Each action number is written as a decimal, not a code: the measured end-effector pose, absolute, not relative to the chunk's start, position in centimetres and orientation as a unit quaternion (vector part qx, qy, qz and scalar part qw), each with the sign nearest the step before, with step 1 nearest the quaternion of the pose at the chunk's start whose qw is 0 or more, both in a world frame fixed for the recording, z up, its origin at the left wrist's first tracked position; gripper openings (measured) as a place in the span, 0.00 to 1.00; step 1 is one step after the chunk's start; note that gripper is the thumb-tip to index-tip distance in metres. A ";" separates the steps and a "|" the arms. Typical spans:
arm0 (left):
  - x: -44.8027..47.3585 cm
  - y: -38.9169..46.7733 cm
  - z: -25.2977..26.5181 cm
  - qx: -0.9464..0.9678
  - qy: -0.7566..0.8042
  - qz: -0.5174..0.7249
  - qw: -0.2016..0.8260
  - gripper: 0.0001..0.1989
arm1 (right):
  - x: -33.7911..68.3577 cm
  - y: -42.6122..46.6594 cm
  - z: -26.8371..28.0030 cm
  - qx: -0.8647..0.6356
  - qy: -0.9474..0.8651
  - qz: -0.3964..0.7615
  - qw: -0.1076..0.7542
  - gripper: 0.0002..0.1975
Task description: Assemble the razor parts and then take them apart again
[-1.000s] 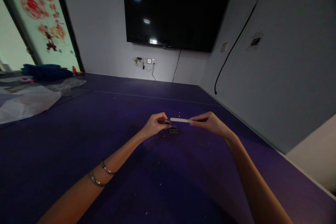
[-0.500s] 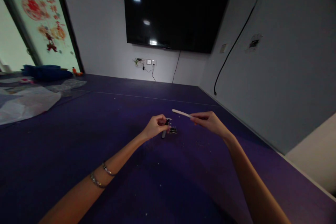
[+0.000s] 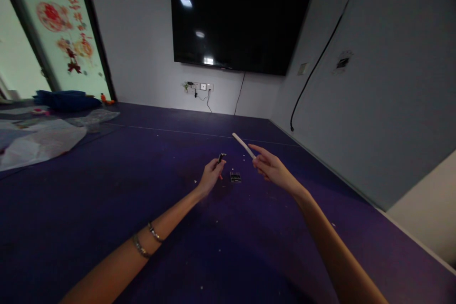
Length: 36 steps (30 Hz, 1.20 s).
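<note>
My left hand (image 3: 210, 176) is closed around a small dark-handled tool (image 3: 222, 156) with a shiny metal head that points up and away. A bit of red shows below the fingers; the rest of the handle is hidden, so its exact kind is unclear. My right hand (image 3: 270, 168) grips a slim, pale, slightly bent stick (image 3: 242, 144) by its near end, with the index finger stretched along it. The stick's far end slants up to the left, apart from the tool. Between the hands, a small dark rectangular piece (image 3: 235, 177) lies on the purple surface (image 3: 199, 247).
Small white bits are scattered over the surface. Clear plastic sheeting (image 3: 46, 140) and a dark blue bundle (image 3: 67, 99) lie at the far left. A television (image 3: 242, 19) hangs on the back wall above sockets (image 3: 203, 87), and a black cable (image 3: 317, 61) runs down the right wall.
My left hand has turned the tool, so its head now points away, and moved slightly left off the dark piece. My right hand has shifted left and tilted the stick more steeply, extending its index finger.
</note>
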State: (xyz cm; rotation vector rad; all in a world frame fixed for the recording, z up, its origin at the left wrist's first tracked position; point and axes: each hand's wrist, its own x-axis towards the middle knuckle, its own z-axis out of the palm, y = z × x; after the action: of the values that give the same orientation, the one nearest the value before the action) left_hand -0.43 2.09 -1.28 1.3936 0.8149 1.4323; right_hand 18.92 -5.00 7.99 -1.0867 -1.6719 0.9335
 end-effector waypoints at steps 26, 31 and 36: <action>-1.0 2.6 -1.4 0.666 0.314 0.556 0.385 0.10 | 13.5 -7.9 1.6 -0.357 -0.373 0.658 0.549 0.28; -0.8 2.4 -1.5 0.654 0.319 0.566 0.387 0.10 | 12.6 -8.7 0.9 -0.365 -0.353 0.647 0.569 0.30; -0.6 2.2 -1.6 0.666 0.315 0.552 0.390 0.10 | 12.5 -8.3 1.0 -0.356 -0.347 0.640 0.586 0.29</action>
State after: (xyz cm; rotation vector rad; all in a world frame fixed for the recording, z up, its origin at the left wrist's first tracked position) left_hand -0.59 2.18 -1.56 1.6927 0.8001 1.4031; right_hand 12.55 -8.32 1.00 -0.8298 -0.8092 1.4920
